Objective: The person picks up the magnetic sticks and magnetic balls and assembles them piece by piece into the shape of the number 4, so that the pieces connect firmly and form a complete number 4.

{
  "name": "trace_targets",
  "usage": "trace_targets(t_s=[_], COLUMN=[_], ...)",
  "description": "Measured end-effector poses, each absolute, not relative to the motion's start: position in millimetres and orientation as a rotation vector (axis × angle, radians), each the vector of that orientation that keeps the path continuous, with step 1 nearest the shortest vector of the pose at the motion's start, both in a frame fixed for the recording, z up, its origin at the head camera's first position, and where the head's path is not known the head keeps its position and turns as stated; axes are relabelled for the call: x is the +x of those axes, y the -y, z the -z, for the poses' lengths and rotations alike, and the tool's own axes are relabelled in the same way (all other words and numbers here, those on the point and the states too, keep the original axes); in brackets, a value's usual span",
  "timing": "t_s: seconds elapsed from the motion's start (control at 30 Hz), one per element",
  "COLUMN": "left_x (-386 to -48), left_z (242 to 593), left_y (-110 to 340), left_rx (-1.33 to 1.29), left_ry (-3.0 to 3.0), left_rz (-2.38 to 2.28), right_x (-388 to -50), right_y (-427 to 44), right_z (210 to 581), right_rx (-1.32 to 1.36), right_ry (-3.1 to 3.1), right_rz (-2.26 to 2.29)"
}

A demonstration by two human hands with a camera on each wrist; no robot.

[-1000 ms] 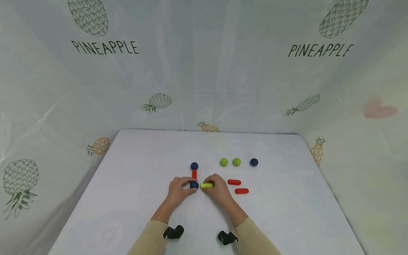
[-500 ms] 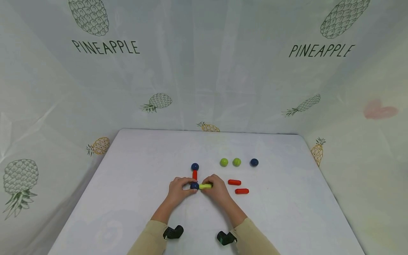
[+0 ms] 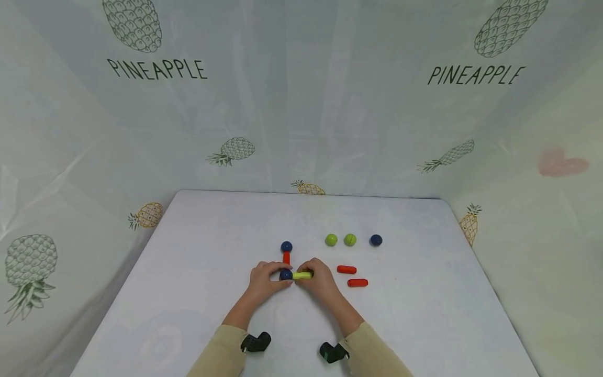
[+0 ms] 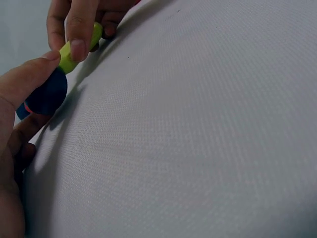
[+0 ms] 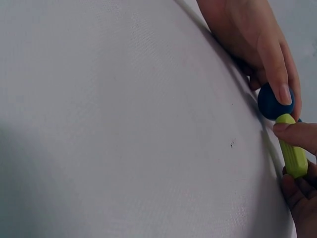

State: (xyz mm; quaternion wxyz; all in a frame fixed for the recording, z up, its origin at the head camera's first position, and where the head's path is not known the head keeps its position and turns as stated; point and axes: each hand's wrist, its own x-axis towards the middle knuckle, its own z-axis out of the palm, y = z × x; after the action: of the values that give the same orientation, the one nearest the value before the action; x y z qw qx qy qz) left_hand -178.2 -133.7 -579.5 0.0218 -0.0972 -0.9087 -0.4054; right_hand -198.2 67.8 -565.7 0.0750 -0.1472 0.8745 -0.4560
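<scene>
My left hand (image 3: 265,280) pinches a dark blue ball (image 5: 270,103) between thumb and fingers. A red stick (image 3: 286,258) runs from this ball up to a second blue ball (image 3: 286,246). My right hand (image 3: 321,281) holds a yellow-green stick (image 5: 293,153), whose near end meets the right side of the pinched ball. In the left wrist view the yellow-green stick (image 4: 69,58) touches the ball beside my left thumb. How deep the stick's end sits in the ball is hidden.
Two green balls (image 3: 331,240) and a dark blue ball (image 3: 375,240) lie in a row at the back right of the white table (image 3: 212,225). Two red sticks (image 3: 346,269) lie just right of my right hand. A pineapple-print cloth (image 3: 301,104) hangs around the table.
The yellow-green stick has moved left, closing the gap to the pinched blue ball, and now touches it. Both hands otherwise stay nearly in place.
</scene>
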Motion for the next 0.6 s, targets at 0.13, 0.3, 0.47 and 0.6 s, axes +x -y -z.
trace_targets(t_s=[0.13, 0.3, 0.47, 0.6], left_x=[-177.9, -177.7, -178.0, -178.4], left_z=[578.2, 578.0, 578.7, 579.7], left_y=[132.4, 131.7, 131.5, 131.2], left_rx=[-0.276, -0.246, -0.243, -0.229], left_ry=[2.818, 2.839, 2.845, 2.859], left_rz=[1.284, 1.263, 1.257, 1.257], right_x=[-197.8, -196.8, -195.6, -194.1], right_y=[-66.1, -65.5, -66.7, -71.2], right_z=[564.8, 563.2, 562.3, 561.4], right_rx=[-0.436, -0.430, -0.414, -0.405], right_ry=[-2.620, -2.619, -2.615, -2.618], right_rz=[1.363, 1.362, 1.364, 1.360])
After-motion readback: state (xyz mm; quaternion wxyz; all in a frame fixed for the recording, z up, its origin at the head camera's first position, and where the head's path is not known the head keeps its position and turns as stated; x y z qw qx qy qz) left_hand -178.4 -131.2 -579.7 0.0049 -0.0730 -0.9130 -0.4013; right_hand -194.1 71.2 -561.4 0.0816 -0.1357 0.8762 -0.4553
